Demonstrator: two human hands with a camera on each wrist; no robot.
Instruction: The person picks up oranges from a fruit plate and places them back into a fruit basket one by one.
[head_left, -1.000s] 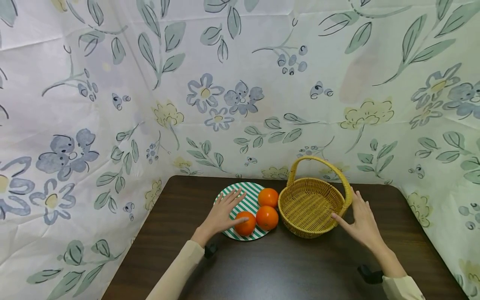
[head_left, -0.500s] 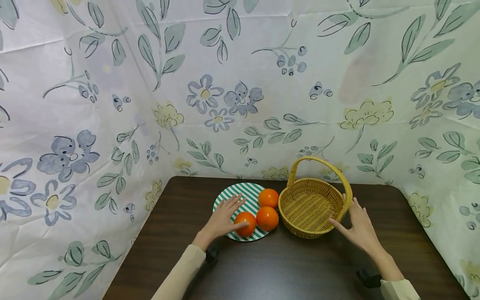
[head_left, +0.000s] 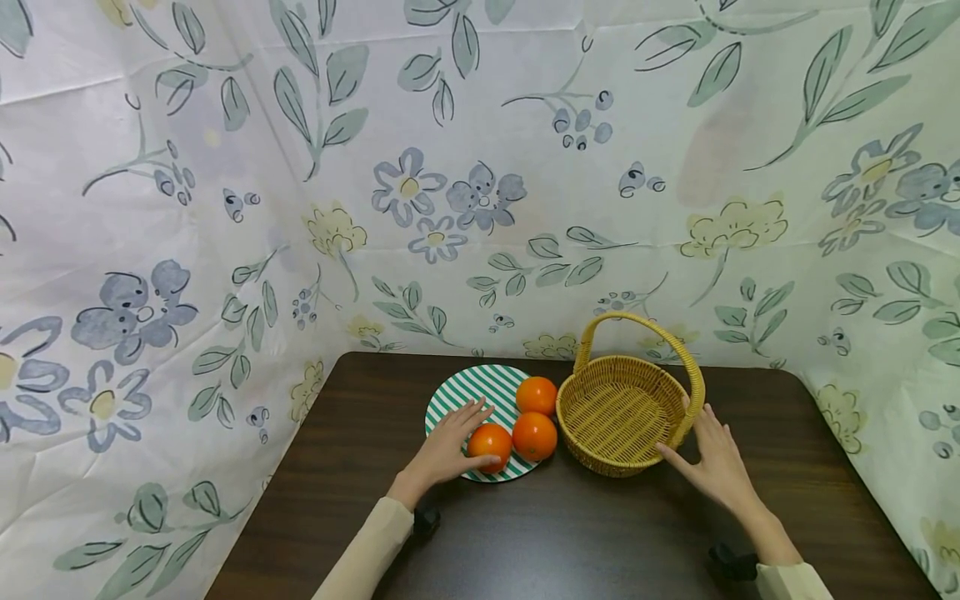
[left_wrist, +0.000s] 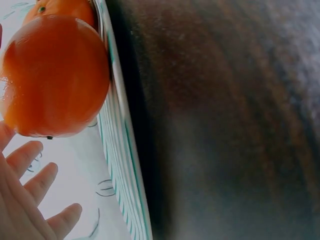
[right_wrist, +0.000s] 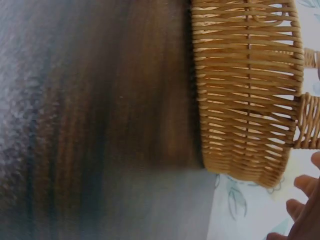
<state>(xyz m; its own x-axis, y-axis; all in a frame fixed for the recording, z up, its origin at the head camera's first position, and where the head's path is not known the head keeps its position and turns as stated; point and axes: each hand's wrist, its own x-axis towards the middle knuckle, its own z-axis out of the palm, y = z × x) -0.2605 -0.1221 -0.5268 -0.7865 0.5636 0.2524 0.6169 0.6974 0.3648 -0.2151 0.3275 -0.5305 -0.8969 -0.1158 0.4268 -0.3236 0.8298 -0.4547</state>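
Note:
Three oranges rest on a round plate (head_left: 459, 392) with green and white stripes. My left hand (head_left: 447, 446) is at the left side of the nearest orange (head_left: 489, 443), thumb in front and fingers spread. In the left wrist view those straight fingers (left_wrist: 41, 182) lie just below this orange (left_wrist: 57, 75). The other two oranges, one at the back (head_left: 536, 395) and one in the middle (head_left: 535, 437), sit beside it. A yellow wicker basket (head_left: 617, 462) with a tall handle stands to the right. Beside its right rim is my right hand (head_left: 716, 467), thumb and fingers spread apart, holding nothing.
A dark wooden table (head_left: 570, 533) carries the plate and basket near its back edge. Floral cloth (head_left: 480, 200) hangs close behind the table and along both sides. The basket's left side stands close against the oranges.
My left hand has shifted slightly right and lower around the nearest orange. My right hand has moved a little left and lower beside the basket. Fruit, plate and basket stay put.

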